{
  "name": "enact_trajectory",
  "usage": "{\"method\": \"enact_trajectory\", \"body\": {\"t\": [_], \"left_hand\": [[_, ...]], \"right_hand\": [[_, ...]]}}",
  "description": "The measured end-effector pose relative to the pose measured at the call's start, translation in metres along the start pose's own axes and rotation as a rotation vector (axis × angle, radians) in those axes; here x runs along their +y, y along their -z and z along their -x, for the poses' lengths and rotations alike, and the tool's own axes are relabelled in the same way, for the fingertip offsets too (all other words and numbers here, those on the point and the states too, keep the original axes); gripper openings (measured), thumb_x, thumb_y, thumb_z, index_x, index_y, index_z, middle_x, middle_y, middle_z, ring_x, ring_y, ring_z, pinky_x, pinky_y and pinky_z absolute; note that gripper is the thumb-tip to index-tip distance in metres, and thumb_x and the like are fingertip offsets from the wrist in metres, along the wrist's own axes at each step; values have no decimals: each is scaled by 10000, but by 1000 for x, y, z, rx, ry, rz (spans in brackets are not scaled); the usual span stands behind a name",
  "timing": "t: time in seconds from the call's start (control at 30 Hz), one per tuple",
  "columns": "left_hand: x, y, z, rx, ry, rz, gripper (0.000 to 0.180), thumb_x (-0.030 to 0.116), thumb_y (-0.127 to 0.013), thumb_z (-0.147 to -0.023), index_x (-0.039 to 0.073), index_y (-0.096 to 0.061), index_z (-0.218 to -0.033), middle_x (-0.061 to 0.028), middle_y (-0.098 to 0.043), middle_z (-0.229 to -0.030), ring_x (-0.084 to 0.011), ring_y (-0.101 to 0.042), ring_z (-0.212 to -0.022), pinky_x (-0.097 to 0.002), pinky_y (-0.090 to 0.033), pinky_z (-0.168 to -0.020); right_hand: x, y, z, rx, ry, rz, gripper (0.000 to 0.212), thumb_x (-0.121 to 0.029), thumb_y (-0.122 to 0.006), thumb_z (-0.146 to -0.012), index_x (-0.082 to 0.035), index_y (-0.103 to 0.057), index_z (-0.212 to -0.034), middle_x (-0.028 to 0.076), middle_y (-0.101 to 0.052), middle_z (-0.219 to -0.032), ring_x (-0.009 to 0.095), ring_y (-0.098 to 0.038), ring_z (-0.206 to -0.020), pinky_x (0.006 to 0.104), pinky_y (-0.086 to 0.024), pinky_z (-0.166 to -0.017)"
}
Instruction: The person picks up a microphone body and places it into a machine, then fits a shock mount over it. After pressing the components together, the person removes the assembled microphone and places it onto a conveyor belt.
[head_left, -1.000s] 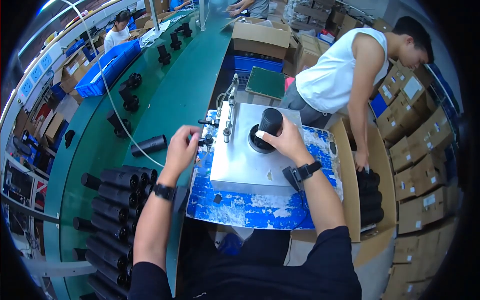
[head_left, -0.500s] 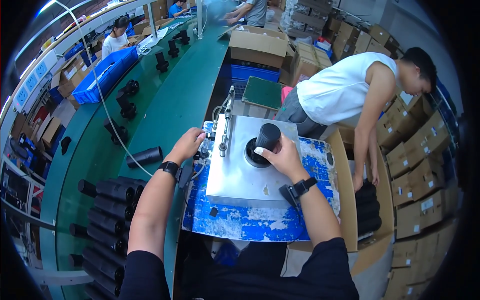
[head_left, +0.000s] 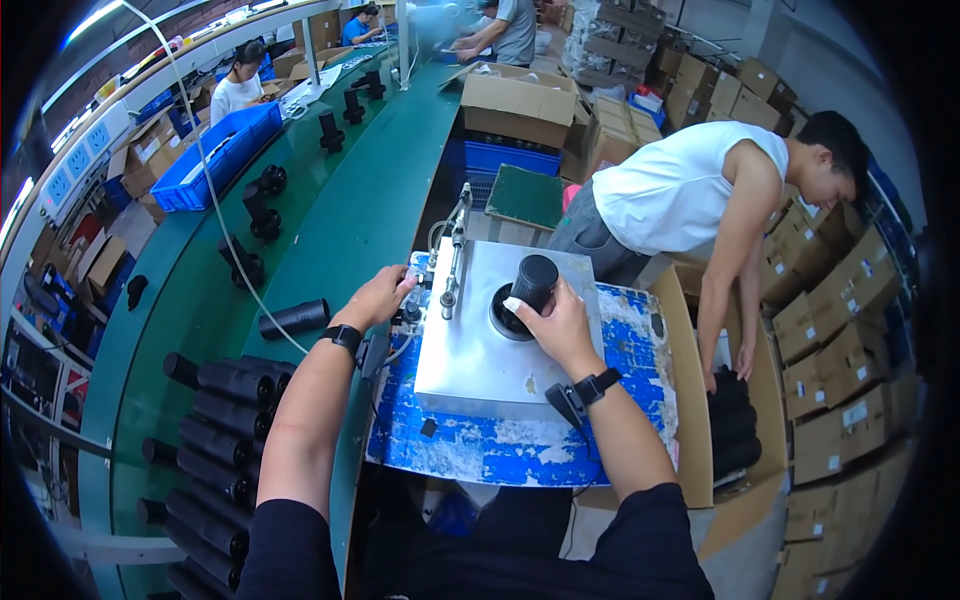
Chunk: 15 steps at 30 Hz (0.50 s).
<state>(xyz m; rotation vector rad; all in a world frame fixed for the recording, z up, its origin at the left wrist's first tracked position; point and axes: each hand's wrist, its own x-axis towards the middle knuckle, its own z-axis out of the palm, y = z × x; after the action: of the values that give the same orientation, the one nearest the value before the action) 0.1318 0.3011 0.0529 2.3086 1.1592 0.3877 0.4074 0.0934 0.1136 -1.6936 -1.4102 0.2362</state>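
Note:
My right hand (head_left: 560, 325) is closed round a black ribbed cylinder (head_left: 537, 277), which leans over the round hole in the top of a metal box (head_left: 470, 365). The thumb, with a white covering on its tip, presses on the cylinder's near side. The cylinder's lower end is hidden by the hole and my fingers. At the box's left side, my left hand (head_left: 378, 300) has its fingers drawn together at small air fittings (head_left: 412, 308); what they grip is hidden. A slim metal air cylinder (head_left: 455, 255) stands on the box's left edge.
Several black tubes (head_left: 225, 430) lie stacked on the green bench (head_left: 340, 225) at left, with one loose tube (head_left: 293, 318) nearer the box. Black parts and a blue bin (head_left: 215, 160) are farther along. At right, a co-worker (head_left: 690, 190) reaches into a carton (head_left: 690, 400) of black tubes.
The view has shifted slightly. My right hand still holds the black cylinder at the hole, and my left hand stays by the fittings. The co-worker's hands remain in the carton.

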Motion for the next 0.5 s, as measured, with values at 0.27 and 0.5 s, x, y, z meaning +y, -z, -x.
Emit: {"method": "enact_trajectory", "body": {"t": [0.27,0.5], "left_hand": [[74,147,91,85,-155,-155,565,315,-692,-1023,56,-543,-1502,-212,-660,-1380,-381,-633,-1267,-429,-512,-1060],[9,298,253,291,275,-216,488,295,-719,-990,46,-634,-1401,-221,-706,-1276,-385,-671,-1184,-454,-525,-1029]], "right_hand": [[-4,0,-5,6,30,-23,504,-295,-887,-818,-16,-683,-1184,82,-702,-915,165,-627,-735,328,-537,-681],[-18,-2,-24,115,179,-78,479,-217,-862,-834,17,-686,-1212,153,-748,-1097,261,-714,-1018,381,-547,-966]]}}
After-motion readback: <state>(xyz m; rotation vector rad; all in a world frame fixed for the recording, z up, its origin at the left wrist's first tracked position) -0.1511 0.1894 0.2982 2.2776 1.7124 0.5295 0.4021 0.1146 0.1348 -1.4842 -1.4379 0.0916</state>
